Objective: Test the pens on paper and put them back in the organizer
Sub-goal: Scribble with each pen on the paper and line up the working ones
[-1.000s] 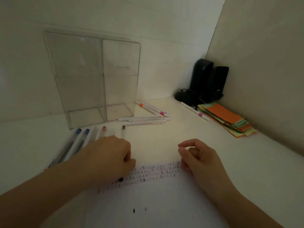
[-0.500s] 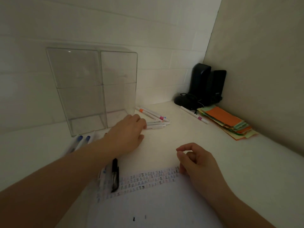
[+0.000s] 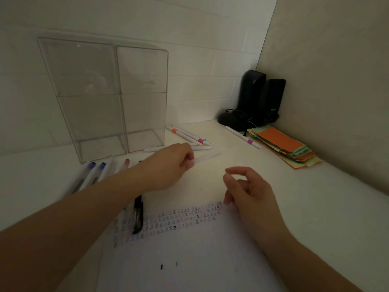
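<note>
White desk point(image 3: 263, 178) in a corner. Paper sheet point(image 3: 189, 249) with rows of test marks lies under and below the right hand point(image 3: 250, 192). Black pen point(image 3: 137, 214) on the paper's left edge, just below the left hand point(image 3: 168, 167). Clear organizer point(image 3: 105, 95) stands beyond the left hand; capped pens point(image 3: 92, 175) lie left of it, white pens point(image 3: 189, 139) just past its fingers. Well beyond the right hand: lone white pen point(image 3: 243, 137), coloured paper stack point(image 3: 284, 146), black speakers point(image 3: 261, 98).

Dim corner: white brick wall point(image 3: 189, 28), beige side wall point(image 3: 336, 70), white desk point(image 3: 315, 207).
</note>
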The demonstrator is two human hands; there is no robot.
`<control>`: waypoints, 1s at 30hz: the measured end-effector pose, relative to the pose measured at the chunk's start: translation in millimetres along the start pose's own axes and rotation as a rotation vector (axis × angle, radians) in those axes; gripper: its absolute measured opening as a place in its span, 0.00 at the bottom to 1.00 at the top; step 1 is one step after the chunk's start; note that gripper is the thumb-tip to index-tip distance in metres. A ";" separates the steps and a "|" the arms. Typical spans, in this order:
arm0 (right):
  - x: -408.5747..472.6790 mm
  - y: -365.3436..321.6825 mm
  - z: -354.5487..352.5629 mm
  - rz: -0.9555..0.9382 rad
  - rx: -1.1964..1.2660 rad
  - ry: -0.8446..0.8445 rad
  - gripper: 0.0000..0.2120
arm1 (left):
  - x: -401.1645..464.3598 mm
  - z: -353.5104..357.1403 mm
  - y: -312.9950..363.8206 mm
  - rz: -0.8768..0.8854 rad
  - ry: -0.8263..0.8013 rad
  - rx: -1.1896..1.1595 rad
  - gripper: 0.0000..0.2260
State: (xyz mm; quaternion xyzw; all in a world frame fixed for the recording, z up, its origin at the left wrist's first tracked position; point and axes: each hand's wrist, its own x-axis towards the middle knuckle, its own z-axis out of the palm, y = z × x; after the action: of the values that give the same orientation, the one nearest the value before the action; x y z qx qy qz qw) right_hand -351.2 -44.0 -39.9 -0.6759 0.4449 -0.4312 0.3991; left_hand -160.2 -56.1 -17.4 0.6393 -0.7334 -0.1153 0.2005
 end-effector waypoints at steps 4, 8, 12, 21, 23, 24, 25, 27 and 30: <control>-5.1 -9.9 -6.6 0.018 0.175 -0.009 0.19 | -33.5 -7.0 27.6 0.030 -0.130 -0.540 0.04; -8.3 -18.1 -7.5 0.116 0.509 -0.217 0.21 | -49.6 1.2 35.0 0.042 -0.266 -0.829 0.08; -4.4 -19.5 -9.5 0.286 0.812 -0.372 0.27 | -51.5 4.7 35.4 0.047 -0.222 -0.895 0.09; -1.2 -7.9 -17.4 0.268 1.033 -0.701 0.16 | -53.1 2.9 27.2 0.107 -0.203 -0.889 0.09; -3.8 -10.4 -14.8 0.260 0.977 -0.663 0.18 | -52.6 3.7 25.4 0.107 -0.196 -0.907 0.08; -5.7 -12.2 -13.0 0.221 0.904 -0.634 0.20 | -52.4 4.4 25.4 0.105 -0.189 -0.922 0.08; -7.6 -13.2 -11.0 0.156 0.786 -0.602 0.20 | -52.5 5.0 25.6 0.099 -0.178 -0.930 0.07; -11.0 -15.0 -5.8 0.039 0.537 -0.519 0.14 | -51.8 6.8 26.6 0.102 -0.168 -0.928 0.09; -9.5 -16.3 -5.1 0.041 0.432 -0.334 0.10 | -48.7 7.4 26.1 0.087 -0.156 -0.832 0.14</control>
State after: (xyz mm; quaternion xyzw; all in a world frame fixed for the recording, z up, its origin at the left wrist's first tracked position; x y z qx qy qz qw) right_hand -354.0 -31.2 -25.4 -0.6277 0.2842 -0.3904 0.6105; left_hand -181.8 -4.7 -20.0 0.4617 -0.6636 -0.4409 0.3899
